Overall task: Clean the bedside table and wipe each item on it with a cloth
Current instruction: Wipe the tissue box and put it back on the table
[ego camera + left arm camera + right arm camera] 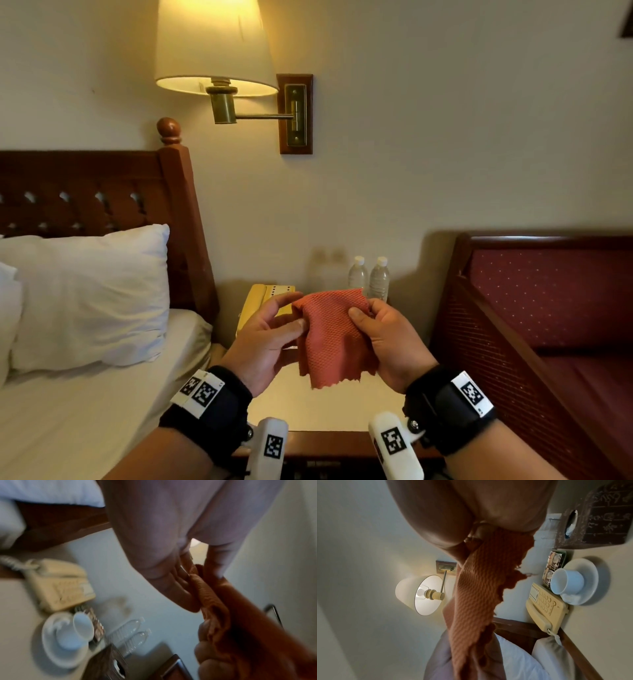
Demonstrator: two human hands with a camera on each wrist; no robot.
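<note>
Above the bedside table (325, 404) I hold an orange-red mesh cloth (332, 339) between both hands. My left hand (298, 311) pinches its left edge between thumb and fingers. On the right edge, my right hand (363, 314) grips it with the thumb on top. The cloth (476, 595) hangs loose below the hands. On the table stand a yellow telephone (265, 294), two water bottles (368, 279), a white cup (566, 581) on a saucer (590, 574), some sachets (554, 566) and a dark tissue box (594, 520). My hands and the cloth hide the cup, sachets and box in the head view.
A bed with white pillows (89, 294) and a wooden headboard (96, 192) lies to the left. A red upholstered sofa (548, 325) stands close on the right. A lit wall lamp (215, 51) hangs above the table.
</note>
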